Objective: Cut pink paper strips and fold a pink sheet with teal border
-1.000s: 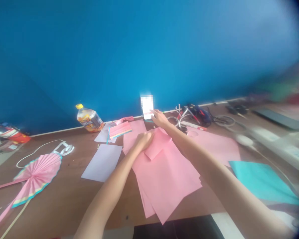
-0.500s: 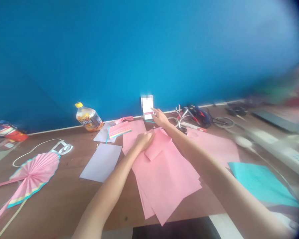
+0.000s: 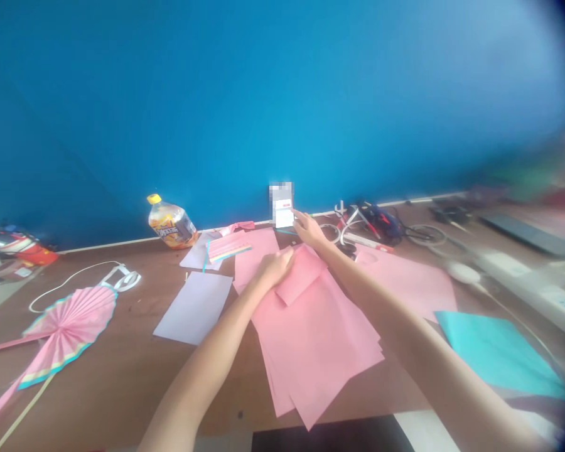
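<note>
My left hand (image 3: 277, 266) is closed on the upper left edge of a small folded pink paper (image 3: 304, 276). Beneath it, several larger pink sheets (image 3: 317, 358) lie overlapped and fanned out toward the desk's front edge. My right hand (image 3: 309, 230) reaches past the paper with its fingers stretched out and holds nothing. Its fingertips are at the lower right of a lit phone (image 3: 284, 215), which leans upright against the blue wall. From this angle I cannot tell whether they touch the screen.
To the left lie a pleated pink paper fan (image 3: 75, 323), a pale lilac sheet (image 3: 195, 307) and a tilted drink bottle (image 3: 172, 223). On the right are a small model bicycle (image 3: 358, 226), another pink sheet (image 3: 409, 282), turquoise paper (image 3: 499, 351) and a white power strip (image 3: 555, 298).
The phone's screen now shows a different picture, greyer with a white panel lower down. My right fingertips have dropped slightly on its right side. My left hand stays on the folded paper.
</note>
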Tool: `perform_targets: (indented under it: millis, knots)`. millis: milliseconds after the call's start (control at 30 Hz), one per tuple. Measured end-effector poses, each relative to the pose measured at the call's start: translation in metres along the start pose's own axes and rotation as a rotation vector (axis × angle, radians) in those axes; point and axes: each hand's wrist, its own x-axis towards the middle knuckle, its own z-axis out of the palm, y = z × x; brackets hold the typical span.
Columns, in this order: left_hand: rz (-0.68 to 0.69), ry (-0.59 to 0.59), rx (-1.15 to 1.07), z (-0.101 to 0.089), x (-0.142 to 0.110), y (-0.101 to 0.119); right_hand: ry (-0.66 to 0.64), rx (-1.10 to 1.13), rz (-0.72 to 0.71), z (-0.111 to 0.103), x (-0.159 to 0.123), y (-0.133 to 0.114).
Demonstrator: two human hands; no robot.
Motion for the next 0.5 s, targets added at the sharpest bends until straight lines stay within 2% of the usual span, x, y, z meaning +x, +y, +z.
perform_targets:
  millis: [167,233,300,367,400,433,500]
  knots:
    - [-0.018,0.101,-0.095,0.006,-0.002,0.003,0.119,0.189,-0.017,-0.015,-0.023,-0.006]
    - [-0.046,0.215,-0.22,-0.002,0.001,-0.001,0.249,0.225,0.013,-0.028,-0.04,-0.015]
    - [-0.138,0.387,-0.316,-0.024,0.003,-0.016,0.302,0.241,0.052,-0.046,-0.061,-0.029]
    - [-0.346,0.604,-0.323,-0.056,-0.005,-0.043,0.241,0.276,0.069,-0.068,-0.086,-0.045]
    - [-0.483,0.672,-0.291,-0.073,-0.013,-0.06,0.208,0.311,0.072,-0.081,-0.1,-0.053]
    - [-0.634,0.703,-0.245,-0.091,-0.025,-0.078,0.186,0.354,0.078,-0.094,-0.115,-0.06]
    - [-0.92,0.623,-0.157,-0.121,-0.053,-0.108,0.219,0.382,0.09,-0.121,-0.15,-0.07]
